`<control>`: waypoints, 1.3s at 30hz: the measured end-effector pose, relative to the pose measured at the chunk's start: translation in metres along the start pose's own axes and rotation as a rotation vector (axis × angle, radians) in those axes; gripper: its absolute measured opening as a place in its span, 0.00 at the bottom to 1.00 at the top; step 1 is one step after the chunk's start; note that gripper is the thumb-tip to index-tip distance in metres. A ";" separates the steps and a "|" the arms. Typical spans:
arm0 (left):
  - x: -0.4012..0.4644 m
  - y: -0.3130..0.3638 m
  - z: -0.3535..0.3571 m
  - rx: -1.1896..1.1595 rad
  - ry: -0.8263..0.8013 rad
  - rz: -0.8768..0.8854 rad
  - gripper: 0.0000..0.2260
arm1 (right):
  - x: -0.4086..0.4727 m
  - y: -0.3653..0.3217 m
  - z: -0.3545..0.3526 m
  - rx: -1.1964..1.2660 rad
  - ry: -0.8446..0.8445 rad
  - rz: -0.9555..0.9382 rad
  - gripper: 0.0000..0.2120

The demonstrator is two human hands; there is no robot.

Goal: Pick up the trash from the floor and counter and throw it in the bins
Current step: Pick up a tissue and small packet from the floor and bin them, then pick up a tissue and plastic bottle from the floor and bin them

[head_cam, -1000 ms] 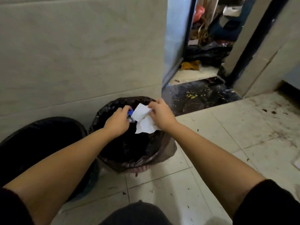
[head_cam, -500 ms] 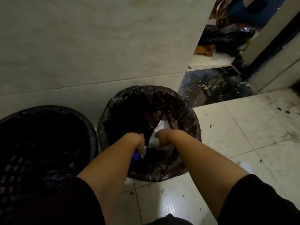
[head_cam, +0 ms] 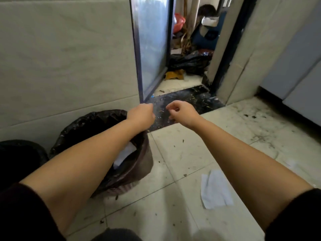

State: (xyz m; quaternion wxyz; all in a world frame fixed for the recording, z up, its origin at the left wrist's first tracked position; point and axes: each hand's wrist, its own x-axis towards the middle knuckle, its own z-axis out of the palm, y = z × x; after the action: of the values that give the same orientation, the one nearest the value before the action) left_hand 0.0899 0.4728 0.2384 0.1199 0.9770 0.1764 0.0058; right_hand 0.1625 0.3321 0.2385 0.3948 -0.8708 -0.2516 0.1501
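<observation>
While your fingers (head_cam: 171, 108) curl loosely inward on both sides, neither hand has hold of anything. Your left hand (head_cam: 141, 116) is a slack fist with the knuckles up, hanging above the far rim of the bin (head_cam: 142, 164); your right hand (head_cam: 182, 113) sits just beside it, thumb and forefinger nearly meeting around empty air, over the dark threshold (head_cam: 187, 103) of the doorway. Both forearms reach forward, bare up to dark sleeves (head_cam: 22, 214) at the lower corners.

Under your left forearm, the bin wears a black bag, and a piece of white paper (head_cam: 124, 154) lies inside it against the near wall. A second dark bin (head_cam: 22, 153) stands just to its left, against the pale wall (head_cam: 66, 58).

On the tiled floor (head_cam: 173, 214), below your right forearm, a flat white tissue (head_cam: 214, 190) lies well apart from the bin. Small dark crumbs (head_cam: 183, 141) are scattered over the tiles. Past the glass door (head_cam: 152, 46), black bags (head_cam: 189, 62) and clutter fill the next room.
</observation>
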 end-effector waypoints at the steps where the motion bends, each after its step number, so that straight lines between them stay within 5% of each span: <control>1: -0.001 0.025 0.004 0.000 -0.003 0.055 0.09 | -0.010 0.018 -0.020 -0.017 0.027 0.024 0.12; 13: -0.043 0.282 0.193 0.151 -0.511 0.402 0.17 | -0.192 0.269 -0.223 -0.480 0.280 0.349 0.15; 20: -0.072 0.271 0.287 0.209 -0.562 0.093 0.28 | -0.248 0.355 -0.220 -0.373 0.259 0.473 0.24; 25: -0.079 0.232 0.323 0.143 -0.679 -0.132 0.40 | -0.244 0.382 -0.190 -0.334 0.247 0.390 0.25; 32: -0.105 0.229 0.339 0.074 -0.538 -0.107 0.19 | -0.215 0.384 -0.178 -0.544 0.285 0.302 0.21; 39: -0.084 0.222 0.290 -0.298 -0.427 -0.213 0.07 | -0.179 0.338 -0.161 -0.490 0.264 0.191 0.20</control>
State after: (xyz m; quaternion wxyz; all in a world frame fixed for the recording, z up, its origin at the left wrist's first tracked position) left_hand 0.1033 0.1748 0.0114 0.2968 0.9037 0.2458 -0.1867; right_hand 0.1965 -0.0562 0.0951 0.1861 -0.9719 -0.1437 0.0068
